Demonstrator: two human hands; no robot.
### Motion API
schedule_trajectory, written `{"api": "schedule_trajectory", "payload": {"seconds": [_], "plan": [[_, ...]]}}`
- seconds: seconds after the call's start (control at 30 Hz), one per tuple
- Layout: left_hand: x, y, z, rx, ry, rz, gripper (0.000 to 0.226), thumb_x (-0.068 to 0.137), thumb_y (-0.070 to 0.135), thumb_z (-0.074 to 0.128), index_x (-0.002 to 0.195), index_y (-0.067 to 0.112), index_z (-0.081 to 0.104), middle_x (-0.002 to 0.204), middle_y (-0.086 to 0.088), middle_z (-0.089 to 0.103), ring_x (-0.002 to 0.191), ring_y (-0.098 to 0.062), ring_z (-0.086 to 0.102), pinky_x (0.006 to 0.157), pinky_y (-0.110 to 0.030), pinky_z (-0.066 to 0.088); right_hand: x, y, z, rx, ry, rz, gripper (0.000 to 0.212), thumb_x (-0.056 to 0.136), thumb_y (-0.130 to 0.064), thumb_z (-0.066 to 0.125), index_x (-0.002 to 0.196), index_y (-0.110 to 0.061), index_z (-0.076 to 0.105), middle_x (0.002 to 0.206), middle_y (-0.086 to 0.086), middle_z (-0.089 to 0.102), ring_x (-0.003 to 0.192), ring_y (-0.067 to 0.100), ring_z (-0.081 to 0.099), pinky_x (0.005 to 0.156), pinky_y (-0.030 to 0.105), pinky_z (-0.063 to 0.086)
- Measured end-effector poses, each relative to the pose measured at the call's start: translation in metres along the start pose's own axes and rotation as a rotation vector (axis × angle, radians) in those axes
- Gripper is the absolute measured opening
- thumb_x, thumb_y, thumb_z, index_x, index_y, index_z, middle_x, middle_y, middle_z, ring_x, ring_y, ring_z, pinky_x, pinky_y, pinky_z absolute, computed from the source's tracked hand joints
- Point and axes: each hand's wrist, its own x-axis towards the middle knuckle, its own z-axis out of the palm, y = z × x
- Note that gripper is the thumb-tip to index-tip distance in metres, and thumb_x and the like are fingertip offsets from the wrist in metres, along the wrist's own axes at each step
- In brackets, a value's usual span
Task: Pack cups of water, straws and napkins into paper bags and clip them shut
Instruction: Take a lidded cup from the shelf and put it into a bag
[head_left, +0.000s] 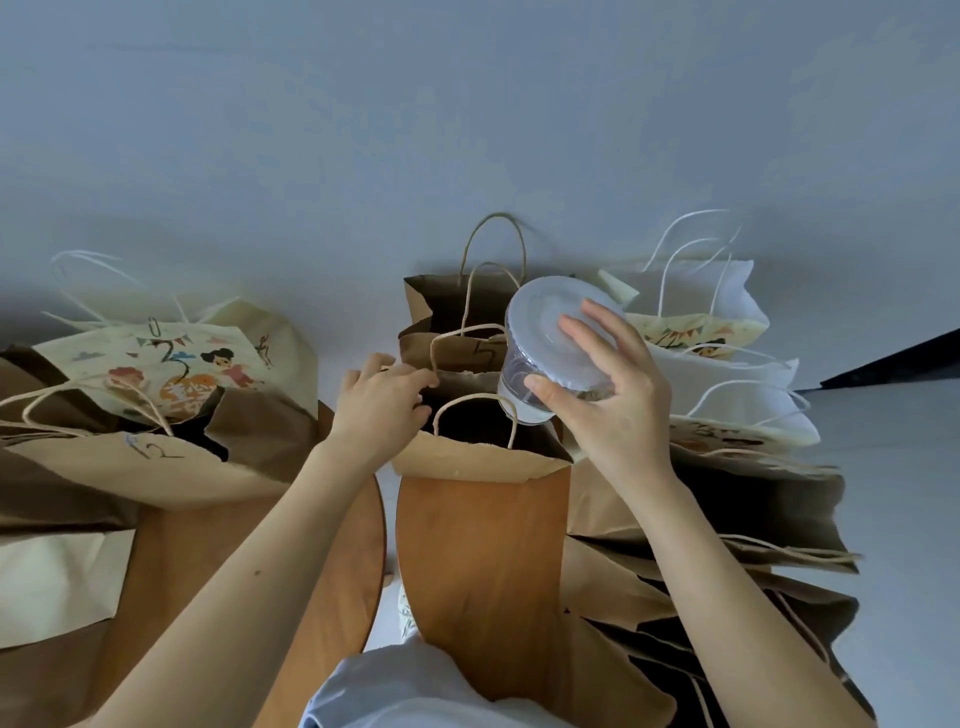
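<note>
Two hands: both bare, both working at one bag on the wooden tabletop (483, 571).
Left hand (384, 395): fingers curled over the left rim of the open brown bag (467, 460), gripping the paper.
Right hand (597, 384): clamped on the cup (540, 358), fingers across the lid, thumb on the clear wall.
Cup: clear with a white lid, tilted with the lid towards the camera, its base over the open brown bag's mouth beside the near handle.
Open brown bag: upright, mouth wide, twine handles raised.
Numbered bag (467, 345): brown, marked 5, directly behind the open one.
Left side: printed cream bag (171, 364) with a paper clip (154, 326) at its top; brown bag marked 12 (156, 460) in front.
Right side: white bags (727, 306) upright; flat brown bags (727, 514) stacked lying down.
</note>
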Motion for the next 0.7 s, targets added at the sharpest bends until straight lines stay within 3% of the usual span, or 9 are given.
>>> {"api": "schedule_trajectory", "payload": {"seconds": [0.1, 0.23, 0.37, 0.6, 0.7], "plan": [[0.004, -0.005, 0.007, 0.013, -0.075, 0.007, 0.047, 0.092, 0.033, 0.051, 0.138, 0.030, 0.038, 0.144, 0.005, 0.039, 0.138, -0.026, 0.016, 0.107, -0.040, 0.026, -0.001, 0.003, 0.008, 0.013, -0.031, 0.016, 0.052, 0.073, -0.039, 0.070, 0.116, -0.011, 0.063, 0.129, 0.002, 0.051, 0.120, 0.015, 0.048, 0.095, 0.008, 0.037], [0.003, -0.012, 0.017, 0.048, -0.217, 0.040, 0.087, 0.080, 0.051, 0.064, 0.147, 0.031, 0.012, 0.155, 0.003, 0.010, 0.141, -0.032, -0.004, 0.113, -0.047, 0.013, -0.006, 0.006, 0.012, 0.045, -0.088, -0.019, 0.050, 0.075, -0.035, 0.070, 0.117, -0.009, 0.060, 0.129, 0.006, 0.050, 0.122, 0.015, 0.045, 0.096, 0.014, 0.041], [0.005, -0.015, 0.027, 0.006, -0.227, 0.033, 0.114, 0.071, 0.057, 0.070, 0.148, 0.028, -0.009, 0.157, 0.002, -0.007, 0.141, -0.032, -0.013, 0.114, -0.049, 0.006, -0.010, 0.006, 0.012, 0.092, -0.199, -0.049, 0.050, 0.075, -0.034, 0.069, 0.119, -0.013, 0.056, 0.130, 0.005, 0.048, 0.124, 0.011, 0.041, 0.098, 0.016, 0.041], [0.005, -0.018, 0.032, -0.155, -0.174, 0.020, 0.127, 0.066, 0.055, 0.076, 0.146, 0.022, -0.016, 0.157, 0.001, -0.006, 0.142, -0.027, -0.012, 0.114, -0.048, 0.009, -0.022, 0.017, 0.044, 0.101, -0.334, -0.074, 0.047, 0.071, -0.032, 0.074, 0.112, -0.013, 0.062, 0.127, 0.003, 0.049, 0.122, 0.011, 0.041, 0.095, 0.014, 0.043], [0.005, -0.021, 0.029, -0.216, -0.158, 0.022, 0.130, 0.064, 0.053, 0.078, 0.146, 0.019, -0.018, 0.157, 0.000, -0.004, 0.143, -0.024, -0.010, 0.114, -0.047, 0.011, -0.027, 0.022, 0.064, 0.066, -0.355, 0.001, 0.046, 0.067, -0.027, 0.078, 0.109, -0.013, 0.064, 0.125, 0.005, 0.050, 0.119, 0.012, 0.041, 0.092, 0.013, 0.045]]}}
